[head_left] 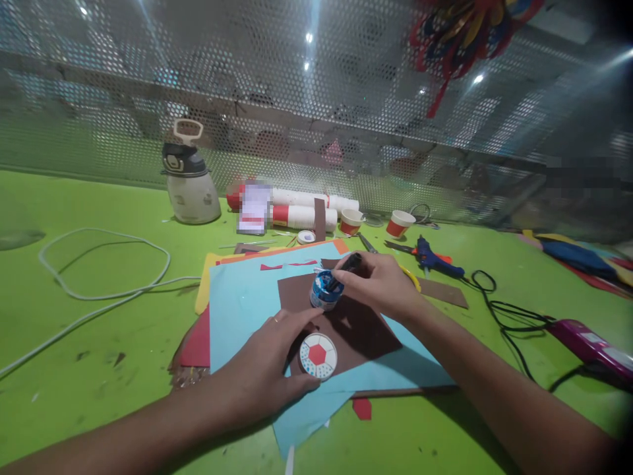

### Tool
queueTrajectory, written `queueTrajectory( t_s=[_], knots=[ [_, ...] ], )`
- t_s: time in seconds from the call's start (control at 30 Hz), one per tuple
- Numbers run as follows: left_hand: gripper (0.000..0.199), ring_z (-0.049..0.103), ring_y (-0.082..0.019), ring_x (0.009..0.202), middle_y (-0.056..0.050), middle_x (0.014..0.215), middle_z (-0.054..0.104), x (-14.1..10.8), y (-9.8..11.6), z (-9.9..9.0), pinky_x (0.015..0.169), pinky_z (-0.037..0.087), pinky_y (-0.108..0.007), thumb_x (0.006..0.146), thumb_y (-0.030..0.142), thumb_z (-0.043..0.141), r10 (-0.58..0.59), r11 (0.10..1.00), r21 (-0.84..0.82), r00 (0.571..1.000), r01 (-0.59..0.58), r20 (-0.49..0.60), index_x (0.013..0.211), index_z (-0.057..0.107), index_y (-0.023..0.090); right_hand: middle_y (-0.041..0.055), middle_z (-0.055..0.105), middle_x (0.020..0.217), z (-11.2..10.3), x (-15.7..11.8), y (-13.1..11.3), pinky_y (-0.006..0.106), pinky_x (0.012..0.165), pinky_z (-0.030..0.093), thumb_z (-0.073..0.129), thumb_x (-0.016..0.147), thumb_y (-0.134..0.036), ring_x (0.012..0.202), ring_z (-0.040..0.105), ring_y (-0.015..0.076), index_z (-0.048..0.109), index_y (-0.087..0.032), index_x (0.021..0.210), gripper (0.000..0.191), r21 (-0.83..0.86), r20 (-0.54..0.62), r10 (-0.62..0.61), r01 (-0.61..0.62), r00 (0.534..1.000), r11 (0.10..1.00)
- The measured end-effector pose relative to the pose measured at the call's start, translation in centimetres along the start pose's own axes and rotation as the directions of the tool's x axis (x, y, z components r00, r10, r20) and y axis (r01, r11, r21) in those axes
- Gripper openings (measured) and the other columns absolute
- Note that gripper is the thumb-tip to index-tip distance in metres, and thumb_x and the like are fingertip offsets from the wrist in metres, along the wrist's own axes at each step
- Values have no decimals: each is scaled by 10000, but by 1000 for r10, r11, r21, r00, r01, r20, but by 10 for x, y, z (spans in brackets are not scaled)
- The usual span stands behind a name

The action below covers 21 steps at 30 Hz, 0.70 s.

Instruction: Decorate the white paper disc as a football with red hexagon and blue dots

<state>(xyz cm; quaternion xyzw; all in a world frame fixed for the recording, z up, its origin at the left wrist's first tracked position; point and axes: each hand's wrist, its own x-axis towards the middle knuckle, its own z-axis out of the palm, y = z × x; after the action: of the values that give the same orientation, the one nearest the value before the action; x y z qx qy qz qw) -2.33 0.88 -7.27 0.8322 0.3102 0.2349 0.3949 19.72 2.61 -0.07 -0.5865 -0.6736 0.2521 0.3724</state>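
My right hand (383, 280) is closed around a thick black pen (352, 262), its lower end inside a small open jar of blue paint (325, 293). The jar stands on a dark brown sheet (363, 330), which lies on light blue paper (244, 316). My left hand (271, 356) rests with thumb and index finger spread around a round white disc (318, 356). The thumb touches the disc's lower edge, and the index fingertip is close to the jar's base. On the disc are a red hexagon and outlined sections, some with blue dots.
Behind the sheets are stacked paper cups (304, 218), two single cups, a phone (254, 208) and a white bottle (192, 188). To the right lie a blue glue gun (438, 258), scissors, black cords and a purple power strip (591, 346). A pale cable (103, 297) loops at left.
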Motion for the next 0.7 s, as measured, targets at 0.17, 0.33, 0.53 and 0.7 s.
queueTrajectory(
  t_s=[0.17, 0.33, 0.53, 0.7],
  knots=[
    [798, 521, -268, 1100, -49, 1198, 546, 1, 1, 0, 952, 444, -451, 724, 171, 734, 7, 1000, 3, 1000, -7, 0, 1404, 354, 345, 43, 657, 707, -7, 0, 2, 305, 623, 422, 669, 768, -363, 662, 565, 164, 676, -142, 757, 221, 7, -19, -7, 7, 1000, 1000],
    [798, 529, -261, 1083, -45, 1173, 558, 2, 4, -1, 934, 450, -445, 735, 167, 720, -3, 1000, 16, 1000, 3, 2, 1413, 342, 351, -29, 532, 570, -16, -1, 0, 272, 519, 370, 634, 802, -433, 515, 457, 105, 601, -160, 753, 279, 97, -137, -21, 34, 990, 995],
    [799, 527, -266, 1093, -60, 1201, 555, 0, 2, 0, 953, 438, -462, 729, 183, 731, -21, 999, 33, 1000, 21, 9, 1415, 341, 311, -24, 539, 571, -18, -4, 2, 272, 494, 378, 657, 792, -438, 491, 467, 105, 591, -152, 764, 295, 123, -185, -6, 29, 983, 992],
    [798, 522, -268, 1104, -59, 1210, 551, 0, 3, 0, 955, 438, -460, 738, 187, 723, -18, 999, 36, 1000, 17, 14, 1420, 330, 321, -24, 536, 550, -21, -5, 4, 275, 519, 372, 634, 817, -398, 506, 475, 112, 605, -138, 795, 263, 87, -213, -16, 35, 977, 996]
  ],
)
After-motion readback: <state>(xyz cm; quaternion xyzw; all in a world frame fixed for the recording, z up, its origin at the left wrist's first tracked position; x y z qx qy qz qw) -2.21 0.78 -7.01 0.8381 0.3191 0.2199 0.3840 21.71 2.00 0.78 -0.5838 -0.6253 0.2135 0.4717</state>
